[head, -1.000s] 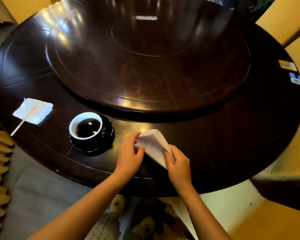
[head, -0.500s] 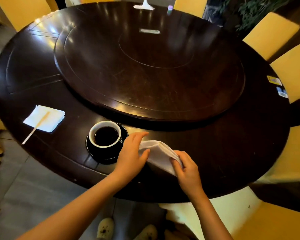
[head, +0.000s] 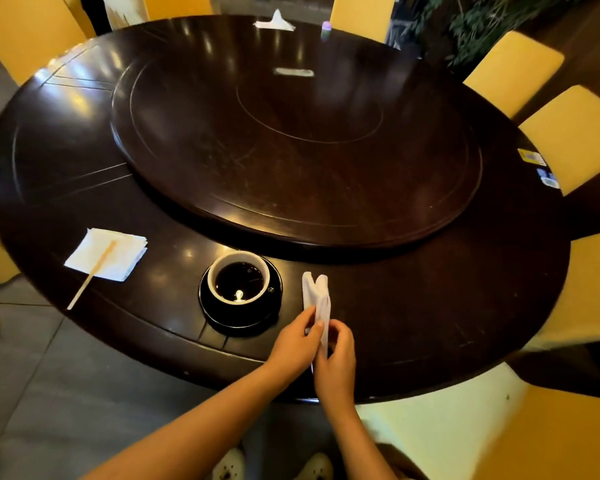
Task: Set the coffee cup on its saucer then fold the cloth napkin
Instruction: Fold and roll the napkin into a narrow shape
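A coffee cup (head: 222, 271), black outside and white inside, holds dark coffee and stands on its black saucer (head: 272, 304) near the table's front edge. Just right of the saucer a white cloth napkin (head: 315, 292) is gathered into a narrow upright fold. My left hand (head: 293, 344) pinches its lower end from the left. My right hand (head: 336, 358) pinches the same end from the right. The hands touch each other and hide the napkin's bottom part.
The dark round table (head: 413, 306) carries a large turntable (head: 291, 143) in its middle. A paper napkin (head: 118, 247) with a wooden stirrer (head: 90, 275) lies at the front left. Yellow chairs (head: 575, 136) ring the table. Stickers (head: 532, 157) sit at the right rim.
The napkin has gone from a loose spread triangle to a narrow upright fold. My hands have come together at its lower end. The camera has tilted up, showing more of the table.
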Available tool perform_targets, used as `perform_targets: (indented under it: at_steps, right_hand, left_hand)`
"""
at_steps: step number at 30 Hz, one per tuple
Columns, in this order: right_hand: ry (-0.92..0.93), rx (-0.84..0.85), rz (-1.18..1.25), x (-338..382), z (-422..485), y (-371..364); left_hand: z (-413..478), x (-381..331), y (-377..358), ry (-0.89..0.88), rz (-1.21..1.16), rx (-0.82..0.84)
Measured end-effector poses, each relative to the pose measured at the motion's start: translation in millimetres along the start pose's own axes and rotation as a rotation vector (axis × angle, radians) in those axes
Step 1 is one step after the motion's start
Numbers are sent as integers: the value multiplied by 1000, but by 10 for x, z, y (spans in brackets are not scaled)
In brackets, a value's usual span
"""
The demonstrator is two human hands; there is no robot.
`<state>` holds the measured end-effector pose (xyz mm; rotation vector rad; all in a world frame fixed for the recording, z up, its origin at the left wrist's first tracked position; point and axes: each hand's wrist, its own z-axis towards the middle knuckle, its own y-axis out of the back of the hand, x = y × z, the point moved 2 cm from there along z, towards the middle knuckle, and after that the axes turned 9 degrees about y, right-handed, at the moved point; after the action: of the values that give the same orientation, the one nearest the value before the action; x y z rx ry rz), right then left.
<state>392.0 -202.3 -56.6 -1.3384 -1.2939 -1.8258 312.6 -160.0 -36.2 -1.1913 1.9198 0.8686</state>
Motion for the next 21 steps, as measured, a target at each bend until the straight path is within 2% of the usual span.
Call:
perform_targets:
  at_steps: [6,11,14,17,21]
  right_hand:
    - [-96,152,92,-76,-63,47]
    - [-51,280,63,-62,56,161]
    - [1,349,6,-36,272,232]
    - [107,351,-130,-61,657,261]
    - [235,560,-326,-50,1050,151]
  left_hand:
    - [-19,152,-1,-123,33,-85]
    - [-10,106,3,-227,112,-197]
    - [-51,187,27,-197,147,-267]
    - [-127,426,-5,-84,274,-344]
    - [-224,616,-121,-8,287,-419]
